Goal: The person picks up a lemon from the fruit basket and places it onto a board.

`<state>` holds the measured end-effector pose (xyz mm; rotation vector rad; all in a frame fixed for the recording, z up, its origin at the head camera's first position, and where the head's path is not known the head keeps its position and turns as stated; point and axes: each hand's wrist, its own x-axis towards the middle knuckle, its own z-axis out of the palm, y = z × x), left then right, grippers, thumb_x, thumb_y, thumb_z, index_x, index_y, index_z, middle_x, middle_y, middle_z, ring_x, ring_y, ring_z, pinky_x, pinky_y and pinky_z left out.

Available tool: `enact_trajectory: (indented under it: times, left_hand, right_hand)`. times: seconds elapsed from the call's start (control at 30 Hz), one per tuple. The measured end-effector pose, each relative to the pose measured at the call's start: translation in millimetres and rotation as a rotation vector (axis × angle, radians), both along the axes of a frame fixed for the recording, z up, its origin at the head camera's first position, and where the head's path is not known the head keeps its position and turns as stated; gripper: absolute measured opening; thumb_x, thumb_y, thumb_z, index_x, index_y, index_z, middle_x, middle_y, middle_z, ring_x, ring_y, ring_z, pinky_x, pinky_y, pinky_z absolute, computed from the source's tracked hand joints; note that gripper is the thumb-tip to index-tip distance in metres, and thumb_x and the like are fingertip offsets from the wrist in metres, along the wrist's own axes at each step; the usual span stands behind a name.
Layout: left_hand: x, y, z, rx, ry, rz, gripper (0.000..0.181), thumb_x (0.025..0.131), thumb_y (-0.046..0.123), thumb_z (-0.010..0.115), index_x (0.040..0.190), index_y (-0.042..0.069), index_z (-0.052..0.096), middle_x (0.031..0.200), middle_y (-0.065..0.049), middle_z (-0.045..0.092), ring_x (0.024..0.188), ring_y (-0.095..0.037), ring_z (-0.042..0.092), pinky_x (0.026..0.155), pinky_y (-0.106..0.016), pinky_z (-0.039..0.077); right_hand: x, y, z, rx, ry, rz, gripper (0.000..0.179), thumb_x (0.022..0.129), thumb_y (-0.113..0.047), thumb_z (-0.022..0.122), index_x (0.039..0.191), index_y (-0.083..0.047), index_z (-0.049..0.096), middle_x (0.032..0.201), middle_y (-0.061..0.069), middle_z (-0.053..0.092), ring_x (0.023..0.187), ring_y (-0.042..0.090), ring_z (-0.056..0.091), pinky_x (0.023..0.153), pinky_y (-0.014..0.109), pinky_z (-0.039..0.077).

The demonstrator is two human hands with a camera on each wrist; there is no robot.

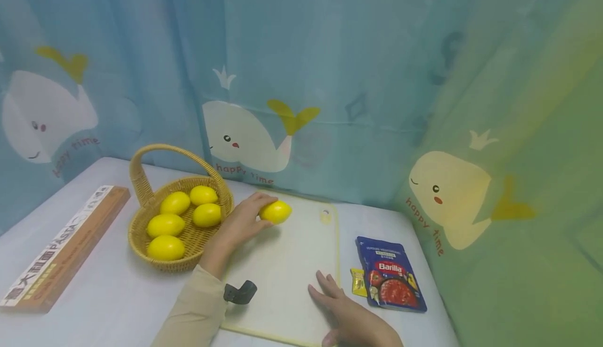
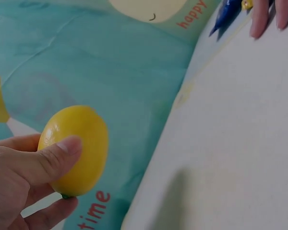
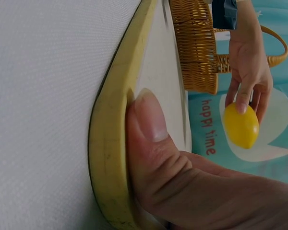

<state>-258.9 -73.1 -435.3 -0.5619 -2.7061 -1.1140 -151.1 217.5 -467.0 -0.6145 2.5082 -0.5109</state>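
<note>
My left hand (image 1: 246, 219) grips a yellow lemon (image 1: 277, 212) above the far part of a white cutting board (image 1: 287, 268) with a yellow edge. The left wrist view shows the thumb across the lemon's side (image 2: 93, 143) and fingers behind it, the green stem end down. At the board's near right edge is my right hand (image 1: 350, 310), its fingers extended and spread low over the surface. In the right wrist view its thumb (image 3: 153, 120) lies on the board beside the yellow rim. Left of the board stands a wicker basket (image 1: 133, 242) with several more lemons (image 1: 166, 247) inside.
Far left lies a long pasta box (image 1: 70, 247). Right of the board are a blue Barilla sauce pouch (image 1: 393, 276) and a small yellow packet (image 1: 358, 282). A curtain with whale prints (image 1: 358, 75) hangs behind the white table. The basket's handle (image 1: 176, 149) arches upright.
</note>
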Motion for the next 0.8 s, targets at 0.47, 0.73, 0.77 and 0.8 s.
enact_trajectory:
  times: [0.47,0.73,0.77,0.8]
  left_hand:
    - [-16.2,4.4,-7.7,0.017,-0.055,0.068,0.055,0.083,0.016,0.073,0.134,0.014,0.052,0.135,-0.003,0.052,0.127,-0.024,0.048,0.111,-0.044,0.037]
    - [-27.1,10.9,-18.4,0.039,-0.068,0.118,0.056,0.083,0.016,0.073,0.134,0.016,0.052,0.133,-0.001,0.052,0.125,-0.023,0.05,0.11,-0.044,0.038]
    - [-28.3,11.7,-19.9,0.043,-0.06,0.125,0.056,0.082,0.016,0.073,0.134,0.015,0.052,0.132,-0.001,0.052,0.125,-0.022,0.05,0.11,-0.044,0.038]
    - [-29.3,12.4,-21.5,0.045,-0.054,0.134,0.055,0.082,0.017,0.074,0.134,0.016,0.053,0.132,0.0,0.052,0.124,-0.022,0.05,0.109,-0.044,0.038]
  right_hand:
    - [-0.5,-2,-1.1,0.012,0.003,-0.022,0.098,0.058,-0.043,0.078,0.146,-0.035,0.034,0.161,-0.001,0.01,0.146,0.033,0.009,0.112,0.056,0.025]
    - [1.5,0,-1.8,-0.023,0.035,0.022,0.097,0.061,-0.04,0.078,0.147,-0.03,0.034,0.16,0.005,0.011,0.145,0.037,0.011,0.111,0.054,0.026]
    - [1.5,0,-1.8,-0.027,0.033,0.022,0.097,0.061,-0.04,0.078,0.147,-0.03,0.034,0.16,0.005,0.012,0.145,0.038,0.011,0.111,0.054,0.027]
    - [1.4,0,-1.7,-0.029,0.035,0.025,0.096,0.061,-0.04,0.078,0.147,-0.029,0.035,0.16,0.006,0.012,0.145,0.038,0.012,0.111,0.054,0.028]
